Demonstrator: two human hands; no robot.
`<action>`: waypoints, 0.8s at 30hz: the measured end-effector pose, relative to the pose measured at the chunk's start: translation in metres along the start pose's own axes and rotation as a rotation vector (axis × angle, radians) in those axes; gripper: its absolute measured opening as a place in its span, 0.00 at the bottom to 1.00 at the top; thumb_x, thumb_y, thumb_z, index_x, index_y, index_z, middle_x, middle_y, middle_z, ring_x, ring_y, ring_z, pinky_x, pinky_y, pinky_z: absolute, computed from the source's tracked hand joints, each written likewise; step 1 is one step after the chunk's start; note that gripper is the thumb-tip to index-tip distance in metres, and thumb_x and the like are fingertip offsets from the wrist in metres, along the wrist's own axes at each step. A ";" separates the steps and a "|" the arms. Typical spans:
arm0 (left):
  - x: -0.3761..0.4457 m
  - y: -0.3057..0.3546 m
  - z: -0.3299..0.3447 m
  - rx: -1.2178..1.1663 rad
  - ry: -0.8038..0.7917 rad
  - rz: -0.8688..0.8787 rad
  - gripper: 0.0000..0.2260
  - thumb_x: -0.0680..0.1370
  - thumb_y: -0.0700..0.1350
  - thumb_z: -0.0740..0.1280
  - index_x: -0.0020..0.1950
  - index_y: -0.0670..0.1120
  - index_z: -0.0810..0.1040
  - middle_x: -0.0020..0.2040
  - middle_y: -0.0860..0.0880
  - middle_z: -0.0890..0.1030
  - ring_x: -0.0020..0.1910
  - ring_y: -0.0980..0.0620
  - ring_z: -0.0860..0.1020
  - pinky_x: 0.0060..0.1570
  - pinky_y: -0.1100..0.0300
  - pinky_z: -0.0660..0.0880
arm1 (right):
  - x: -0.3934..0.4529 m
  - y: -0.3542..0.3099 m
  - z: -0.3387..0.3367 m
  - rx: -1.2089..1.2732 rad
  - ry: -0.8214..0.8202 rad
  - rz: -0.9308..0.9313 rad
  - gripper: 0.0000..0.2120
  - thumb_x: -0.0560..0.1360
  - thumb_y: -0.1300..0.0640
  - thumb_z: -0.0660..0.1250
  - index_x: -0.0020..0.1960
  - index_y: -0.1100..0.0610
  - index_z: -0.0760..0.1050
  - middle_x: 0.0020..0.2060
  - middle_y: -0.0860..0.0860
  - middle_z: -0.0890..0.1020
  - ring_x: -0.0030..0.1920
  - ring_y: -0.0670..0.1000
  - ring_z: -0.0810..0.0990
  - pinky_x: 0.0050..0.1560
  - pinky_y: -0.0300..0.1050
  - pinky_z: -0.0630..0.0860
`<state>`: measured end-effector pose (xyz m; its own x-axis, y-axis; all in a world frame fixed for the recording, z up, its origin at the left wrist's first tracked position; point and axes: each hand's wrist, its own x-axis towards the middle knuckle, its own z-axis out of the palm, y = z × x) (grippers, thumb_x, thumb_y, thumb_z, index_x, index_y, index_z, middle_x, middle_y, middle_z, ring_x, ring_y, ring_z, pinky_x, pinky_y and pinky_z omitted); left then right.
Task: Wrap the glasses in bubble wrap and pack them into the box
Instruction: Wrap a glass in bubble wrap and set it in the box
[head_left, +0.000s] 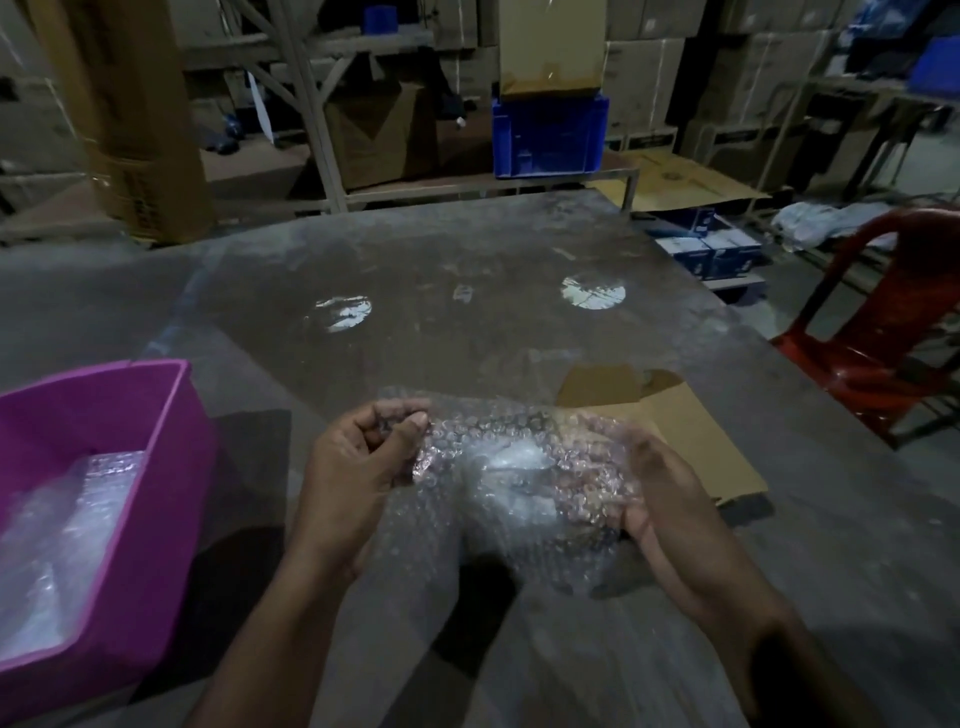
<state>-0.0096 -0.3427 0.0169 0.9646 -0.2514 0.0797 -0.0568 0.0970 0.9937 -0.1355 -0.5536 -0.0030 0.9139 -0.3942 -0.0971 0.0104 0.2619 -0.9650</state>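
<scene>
Between my hands, just above the grey table (467, 270), is a sheet of bubble wrap (519, 478) bunched around something pale; the glass inside is too hidden to make out. My left hand (358, 457) pinches the wrap's upper left edge with curled fingers and thumb. My right hand (660, 499) cups the bundle from the right, with its fingers under and behind the wrap. A flat brown cardboard box (691, 431) lies on the table just behind my right hand.
A pink plastic bin (130, 467) holding bubble wrap stands at the left table edge. A red plastic chair (878, 332) is beside the table on the right. Beyond the far edge are a blue crate (550, 135), stacked cartons and metal racking.
</scene>
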 end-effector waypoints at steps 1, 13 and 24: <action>0.000 -0.001 -0.001 0.014 -0.005 0.007 0.05 0.79 0.36 0.69 0.49 0.45 0.84 0.36 0.49 0.80 0.29 0.60 0.74 0.29 0.68 0.71 | -0.004 0.003 0.001 -0.062 0.003 -0.005 0.24 0.71 0.35 0.74 0.61 0.45 0.78 0.61 0.52 0.83 0.60 0.60 0.82 0.59 0.66 0.79; -0.008 0.010 -0.027 -0.107 -0.272 -0.194 0.17 0.83 0.35 0.59 0.46 0.47 0.86 0.41 0.49 0.84 0.35 0.55 0.80 0.36 0.63 0.78 | -0.028 -0.006 0.022 -0.060 0.142 -0.023 0.12 0.80 0.67 0.62 0.51 0.60 0.84 0.48 0.55 0.87 0.46 0.52 0.87 0.42 0.42 0.82; -0.003 0.009 -0.037 -0.029 -0.337 -0.021 0.09 0.70 0.51 0.78 0.40 0.48 0.83 0.36 0.47 0.83 0.33 0.55 0.80 0.38 0.61 0.80 | -0.037 -0.009 0.031 -0.041 0.139 -0.118 0.20 0.68 0.39 0.76 0.48 0.55 0.85 0.49 0.60 0.86 0.48 0.60 0.85 0.52 0.60 0.82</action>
<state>-0.0029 -0.3051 0.0227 0.8257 -0.5577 0.0854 -0.0253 0.1146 0.9931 -0.1565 -0.5140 0.0165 0.8425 -0.5386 -0.0129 0.0951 0.1722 -0.9805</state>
